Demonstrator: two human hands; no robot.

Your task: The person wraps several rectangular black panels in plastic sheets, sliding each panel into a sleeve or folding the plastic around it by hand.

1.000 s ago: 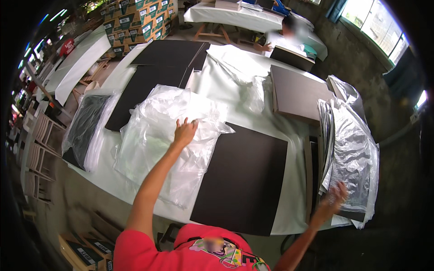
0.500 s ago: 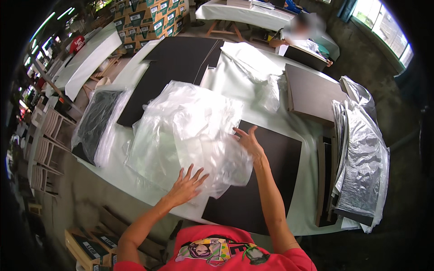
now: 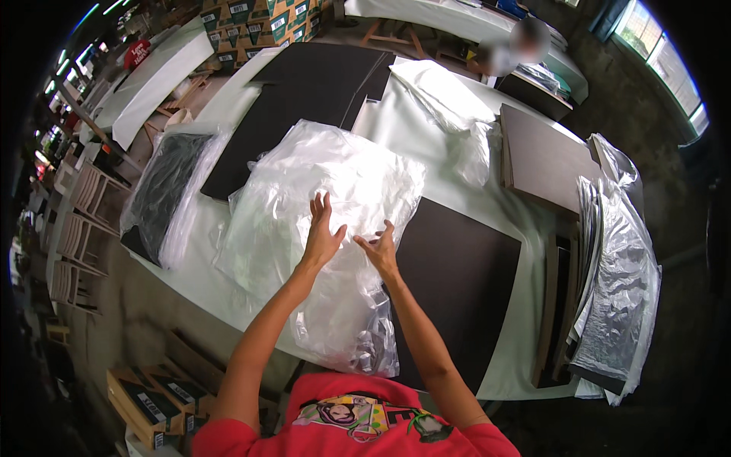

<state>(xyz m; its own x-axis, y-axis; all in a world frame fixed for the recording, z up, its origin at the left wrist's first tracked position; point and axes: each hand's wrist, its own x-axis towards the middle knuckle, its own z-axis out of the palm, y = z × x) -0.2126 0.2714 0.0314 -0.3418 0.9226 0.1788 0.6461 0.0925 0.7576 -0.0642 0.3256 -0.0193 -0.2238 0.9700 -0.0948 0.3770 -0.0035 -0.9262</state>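
White-covered side table (image 3: pixel 164 72) stood left of the carton stack (image 3: pixel 263 24). Pale slatted chairs (image 3: pixel 78 238) sat nearer than the stack, farther left. Window (image 3: pixel 659 57) was well right of it.

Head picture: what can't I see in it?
Head view: left side of the black board, covered by the clear plastic.
Head view: top of the box stack, cut off by the upper picture edge.
Head view: face of the other person, hidden by a blur.
Head view: bottom of the red shirt, cut off by the lower edge.
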